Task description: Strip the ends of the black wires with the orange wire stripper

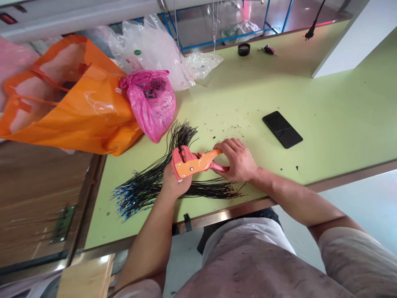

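Note:
My right hand (238, 159) grips the handles of an orange and red wire stripper (194, 162) held just above the green table (325, 120). My left hand (174, 182) sits under the tool's head, fingers curled around thin black wires there. A fan of black wires with blue ends (145, 186) lies on the table under and left of both hands. Another bunch of black wires (181, 133) spreads out behind the tool.
An orange bag (74, 103) and a pink plastic bag (153, 101) lie at the left, clear plastic bags (155, 49) behind them. A black phone (282, 129) lies to the right. A black ring (244, 49), keys (267, 49) and a white post (350, 37) are at the back.

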The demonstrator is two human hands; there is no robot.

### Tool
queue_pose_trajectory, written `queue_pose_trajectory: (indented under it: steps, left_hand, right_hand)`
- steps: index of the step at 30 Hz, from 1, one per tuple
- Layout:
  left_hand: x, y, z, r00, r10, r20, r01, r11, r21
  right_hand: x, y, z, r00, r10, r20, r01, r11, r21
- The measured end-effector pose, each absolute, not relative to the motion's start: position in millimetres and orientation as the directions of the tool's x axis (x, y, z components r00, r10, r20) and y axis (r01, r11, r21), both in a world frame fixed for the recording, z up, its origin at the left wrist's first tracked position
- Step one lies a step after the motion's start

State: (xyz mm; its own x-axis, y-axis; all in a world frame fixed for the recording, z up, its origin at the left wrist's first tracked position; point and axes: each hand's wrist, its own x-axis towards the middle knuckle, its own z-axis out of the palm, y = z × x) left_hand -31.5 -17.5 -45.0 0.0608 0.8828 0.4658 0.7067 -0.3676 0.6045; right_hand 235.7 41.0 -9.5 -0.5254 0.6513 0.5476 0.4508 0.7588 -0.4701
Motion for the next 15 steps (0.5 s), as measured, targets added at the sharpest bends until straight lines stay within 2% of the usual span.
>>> queue_pose_trajectory:
  steps: [4, 10, 15]
  left_hand:
    - [-29.6, -19.5, -36.2, 0.037, 0.871, 0.490, 0.694, -0.376, 0.614]
    - [-26.9, -18.8, -37.5, -0.012, 0.921, 0.388, 0.545, -0.320, 0.775]
    - [-25.9, -15.8, -41.5, 0.004, 0.929, 0.370, 0.492, -0.324, 0.808]
  right_hand:
    - [234.7, 40.4, -10.3, -0.507, 0.640, 0.577, 0.454, 0.768, -0.452]
    - [234.9, 40.2, -9.9, -0.526, 0.650, 0.548, 0.468, 0.759, -0.452]
    - [235.8, 41.4, -9.9, -0.529, 0.640, 0.557, 0.457, 0.768, -0.448]
